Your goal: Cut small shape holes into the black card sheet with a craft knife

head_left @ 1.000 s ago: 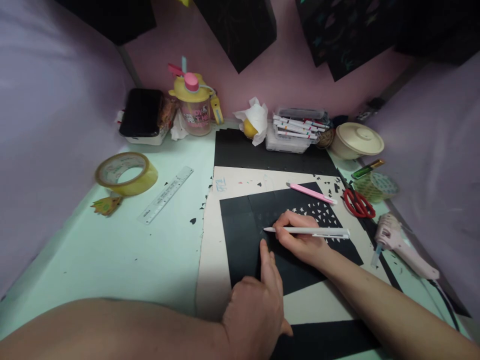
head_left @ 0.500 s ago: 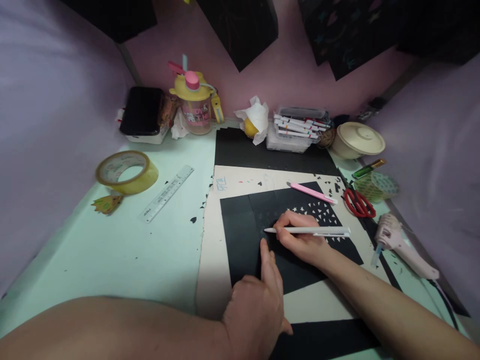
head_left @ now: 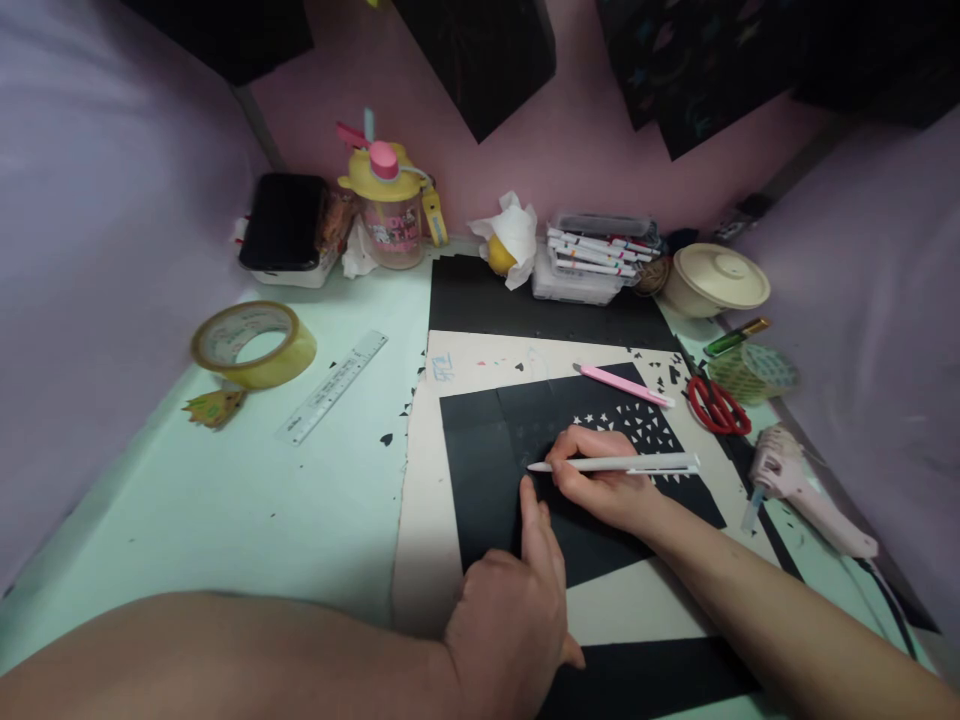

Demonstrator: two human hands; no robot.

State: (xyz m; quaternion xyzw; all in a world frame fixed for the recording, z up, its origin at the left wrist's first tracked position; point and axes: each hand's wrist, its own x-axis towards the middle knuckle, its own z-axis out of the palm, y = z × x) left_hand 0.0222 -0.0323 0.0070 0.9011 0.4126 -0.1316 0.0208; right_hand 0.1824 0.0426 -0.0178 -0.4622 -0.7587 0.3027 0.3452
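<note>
Pen [head_left: 634,464] has dipped nearer the left hand [head_left: 517,595]; the right hand [head_left: 606,497] pinches it, likely for control. Partly open, the left seemingly steadies the black sheet [head_left: 481,470].

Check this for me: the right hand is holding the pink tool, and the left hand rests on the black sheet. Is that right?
One part is wrong: the head view shows the right hand holding a white pen. The pink tool lies across the far right corner of the black sheet. The left hand does rest on that sheet.
</note>
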